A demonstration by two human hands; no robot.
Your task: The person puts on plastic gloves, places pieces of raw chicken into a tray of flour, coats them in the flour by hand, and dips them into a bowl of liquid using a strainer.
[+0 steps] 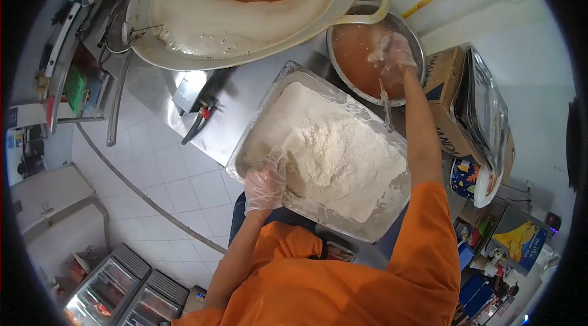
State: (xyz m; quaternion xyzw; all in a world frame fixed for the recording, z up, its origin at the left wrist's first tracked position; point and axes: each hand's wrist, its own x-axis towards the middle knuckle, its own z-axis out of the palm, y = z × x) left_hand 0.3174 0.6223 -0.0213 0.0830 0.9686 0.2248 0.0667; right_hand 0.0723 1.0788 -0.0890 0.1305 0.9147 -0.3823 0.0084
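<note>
My left hand (264,180), in a clear plastic glove, lies over the near left edge of a metal tray (361,231). Its fingers are loosely apart and reach to the white flour (327,151) heaped in the tray; nothing shows in them. In a matching glove, my right hand (397,53) dips over a round metal bowl (420,44) of orange-brown liquid (355,59). Those fingers are bent together around something pale that is too indistinct to name. A thin metal utensil handle (386,102) leans over the bowl's near rim, below my right hand.
A wide pan (245,59) of brown liquid with pale foam stands behind the tray, its handle (376,11) beside the bowl. Right of the bowl are a cardboard box (442,75), stacked metal trays (484,112) and a patterned tub (465,178). A hose (144,197) crosses the left side.
</note>
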